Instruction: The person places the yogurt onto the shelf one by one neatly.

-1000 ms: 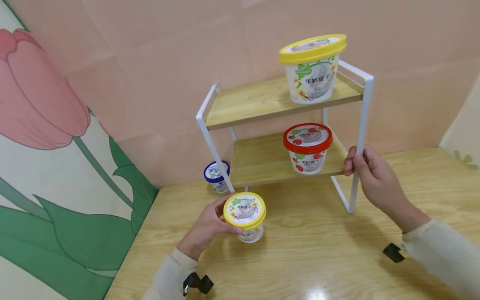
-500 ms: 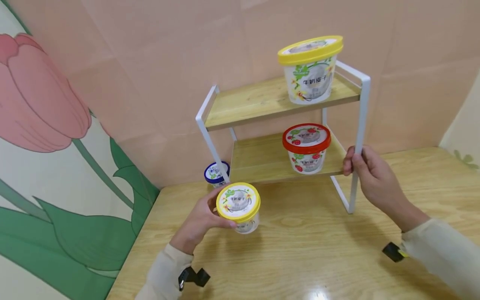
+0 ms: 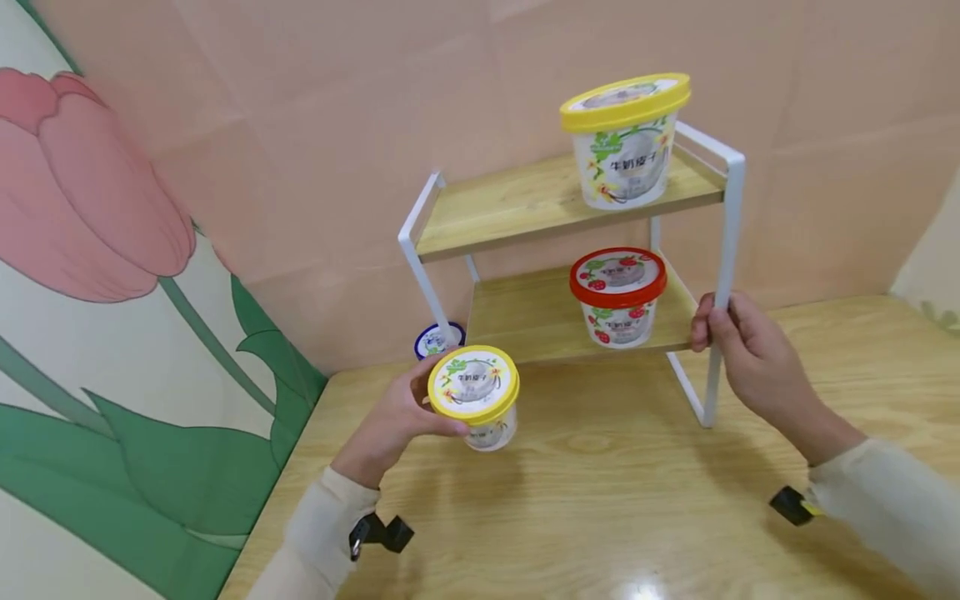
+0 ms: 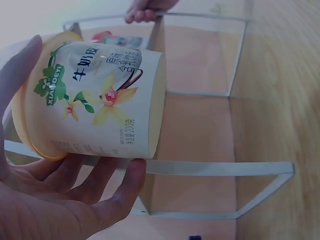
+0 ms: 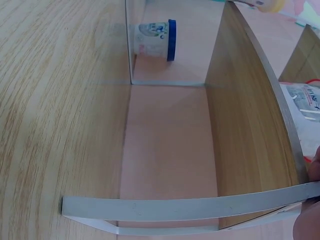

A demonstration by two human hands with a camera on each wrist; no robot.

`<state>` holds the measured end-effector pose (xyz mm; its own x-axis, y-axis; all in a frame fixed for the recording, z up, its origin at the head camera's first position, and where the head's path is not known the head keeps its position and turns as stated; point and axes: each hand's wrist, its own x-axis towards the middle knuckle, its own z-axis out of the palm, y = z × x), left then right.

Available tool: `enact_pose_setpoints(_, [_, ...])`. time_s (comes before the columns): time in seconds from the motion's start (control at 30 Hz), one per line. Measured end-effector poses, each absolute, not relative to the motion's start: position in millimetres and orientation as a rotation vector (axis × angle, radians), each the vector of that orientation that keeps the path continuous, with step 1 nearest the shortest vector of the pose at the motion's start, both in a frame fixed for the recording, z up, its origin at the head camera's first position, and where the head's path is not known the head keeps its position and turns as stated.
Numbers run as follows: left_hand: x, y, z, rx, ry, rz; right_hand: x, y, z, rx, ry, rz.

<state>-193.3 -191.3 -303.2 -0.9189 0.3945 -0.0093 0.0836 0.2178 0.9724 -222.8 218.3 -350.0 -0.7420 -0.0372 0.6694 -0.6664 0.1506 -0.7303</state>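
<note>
My left hand (image 3: pixel 393 417) grips a white tub with a yellow lid (image 3: pixel 474 387), thumb on the near side and fingers behind it. In the left wrist view the side of this held tub (image 4: pixel 100 95) shows vanilla flowers and green lettering. The tub is above the table, in front of the left end of a two-tier wooden shelf (image 3: pixel 517 204). My right hand (image 3: pixel 761 367) holds the shelf's white right front leg at the lower board. A red-lidded tub (image 3: pixel 618 296) sits on the lower board, and another yellow-lidded tub (image 3: pixel 626 158) on the upper one.
Behind the shelf's left leg stands a blue-lidded tub (image 3: pixel 437 337), partly hidden by it; the right wrist view shows this blue-lidded tub (image 5: pixel 155 40) beyond the frame. The wooden table (image 3: pixel 600 500) meets a pink backdrop at the rear and a tulip-painted panel (image 3: pixel 172 433) at left.
My left hand has lifted the yellow-lidded tub up and slightly left, toward the shelf, covering more of the blue-lidded tub. My right hand keeps its hold on the leg.
</note>
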Motion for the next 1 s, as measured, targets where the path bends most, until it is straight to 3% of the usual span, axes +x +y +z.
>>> enact_pose_setpoints(1.0, [-194,-193,-234,0.623,2.271,1.798,-223,219,-351,0.688,-1.907,1.679])
